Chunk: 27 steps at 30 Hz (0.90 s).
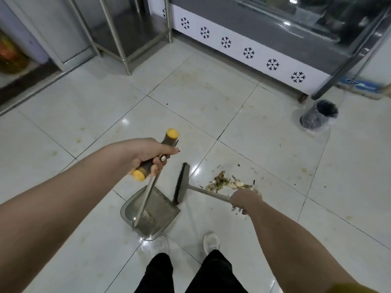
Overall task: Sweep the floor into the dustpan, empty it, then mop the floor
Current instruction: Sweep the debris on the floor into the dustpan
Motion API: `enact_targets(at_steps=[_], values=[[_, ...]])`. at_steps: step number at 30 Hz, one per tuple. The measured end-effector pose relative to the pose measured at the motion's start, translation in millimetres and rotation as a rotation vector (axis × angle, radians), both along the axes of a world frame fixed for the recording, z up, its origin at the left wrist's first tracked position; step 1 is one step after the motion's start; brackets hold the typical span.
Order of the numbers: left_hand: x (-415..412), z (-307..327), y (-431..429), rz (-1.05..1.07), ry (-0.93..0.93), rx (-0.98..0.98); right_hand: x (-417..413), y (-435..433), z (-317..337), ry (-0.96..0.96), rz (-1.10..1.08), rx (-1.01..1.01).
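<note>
A grey dustpan [156, 216] rests on the white tiled floor [84, 115] in front of my feet. Its metal pole rises to a dark handle with yellow ends, and my left hand [148, 153] is shut on that handle. My right hand [243, 200] grips the metal shaft of a small broom. The broom head [182, 183], with dark bristles, stands on edge at the dustpan's open right side. A pile of food scraps and debris [226, 182] lies on the tiles just right of the broom head, partly hidden by my right hand.
A small bin lined with a plastic bag [319, 114] stands at the right. A freezer with a snowflake-patterned white panel [249, 52] runs along the back. Steel table legs [122, 49] stand at the back left. My white shoes [211, 243] are just behind the dustpan.
</note>
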State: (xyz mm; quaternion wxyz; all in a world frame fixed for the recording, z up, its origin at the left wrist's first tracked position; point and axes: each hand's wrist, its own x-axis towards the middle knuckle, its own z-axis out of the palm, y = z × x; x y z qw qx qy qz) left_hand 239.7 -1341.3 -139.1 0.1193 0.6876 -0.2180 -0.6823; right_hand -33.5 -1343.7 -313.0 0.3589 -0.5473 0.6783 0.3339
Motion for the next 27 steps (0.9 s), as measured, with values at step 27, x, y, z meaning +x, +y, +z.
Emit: enact_targets(at_steps=[27], values=[[-161,5,60,0.322,0.030,-0.018,-175,-30,11,0.076,0.190,0.022]])
